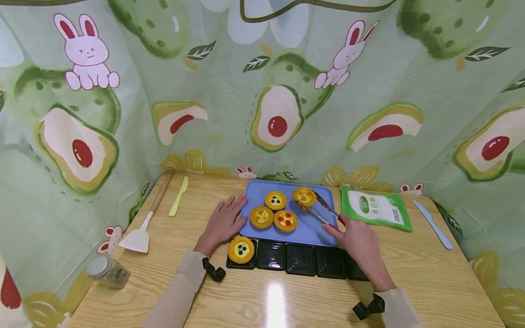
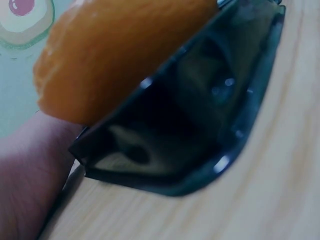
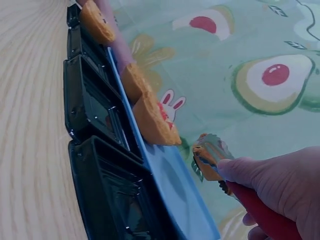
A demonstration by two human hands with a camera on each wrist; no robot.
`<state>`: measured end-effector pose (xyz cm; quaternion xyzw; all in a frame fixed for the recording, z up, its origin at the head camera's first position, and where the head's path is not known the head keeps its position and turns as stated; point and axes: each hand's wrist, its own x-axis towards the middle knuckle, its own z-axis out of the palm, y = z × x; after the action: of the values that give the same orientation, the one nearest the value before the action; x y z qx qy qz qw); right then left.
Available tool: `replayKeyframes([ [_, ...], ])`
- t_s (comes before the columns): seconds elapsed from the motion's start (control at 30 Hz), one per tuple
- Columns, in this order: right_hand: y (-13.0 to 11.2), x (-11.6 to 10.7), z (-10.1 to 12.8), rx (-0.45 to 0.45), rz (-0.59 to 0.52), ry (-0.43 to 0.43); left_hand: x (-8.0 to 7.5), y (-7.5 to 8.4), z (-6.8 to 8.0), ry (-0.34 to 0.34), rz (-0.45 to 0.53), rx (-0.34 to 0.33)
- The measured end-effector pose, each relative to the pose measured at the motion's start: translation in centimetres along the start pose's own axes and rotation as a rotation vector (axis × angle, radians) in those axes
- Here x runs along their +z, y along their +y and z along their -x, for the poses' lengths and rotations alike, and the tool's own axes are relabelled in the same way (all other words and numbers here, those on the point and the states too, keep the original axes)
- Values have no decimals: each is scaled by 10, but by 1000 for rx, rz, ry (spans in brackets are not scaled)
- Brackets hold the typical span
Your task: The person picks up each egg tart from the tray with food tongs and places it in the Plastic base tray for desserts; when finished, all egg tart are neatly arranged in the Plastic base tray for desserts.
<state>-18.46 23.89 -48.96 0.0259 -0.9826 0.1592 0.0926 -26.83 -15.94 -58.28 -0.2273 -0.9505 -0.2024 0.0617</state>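
A blue tray (image 1: 311,230) holds several small fruit tarts. My right hand (image 1: 357,239) grips red-handled metal tongs (image 1: 324,210) whose tips clamp the far tart (image 1: 304,196); the tongs (image 3: 212,155) and my thumb show close in the right wrist view. My left hand (image 1: 223,221) lies flat on the table against the tray's left edge. A row of black plastic cups (image 1: 301,258) lines the tray's near side, and the leftmost cup holds a blueberry tart (image 1: 241,249). That tart (image 2: 115,55) and its cup (image 2: 200,125) fill the left wrist view.
A white spatula (image 1: 141,232) and a yellow plastic knife (image 1: 178,197) lie at the left, with a spice jar (image 1: 107,271) near the front left corner. A green sachet (image 1: 375,208) and a pale blue knife (image 1: 432,224) lie at the right. Patterned cloth walls enclose the table.
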Motion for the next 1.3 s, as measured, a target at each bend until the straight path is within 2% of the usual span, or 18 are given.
replayKeyframes([
  [0.23, -3, -7, 2, -4, -1, 4, -2, 1, 1, -18, -7, -13],
  [0.67, -13, -19, 17, -73, 9, 44, 2, 1, 1, -44, -9, -25],
  [0.93, -24, -27, 31, -101, 8, 15, 3, -1, -1, -28, -12, -14],
  [1.3, -40, -31, 58, -142, -29, -10, 0, -1, -1, -41, -12, -21],
])
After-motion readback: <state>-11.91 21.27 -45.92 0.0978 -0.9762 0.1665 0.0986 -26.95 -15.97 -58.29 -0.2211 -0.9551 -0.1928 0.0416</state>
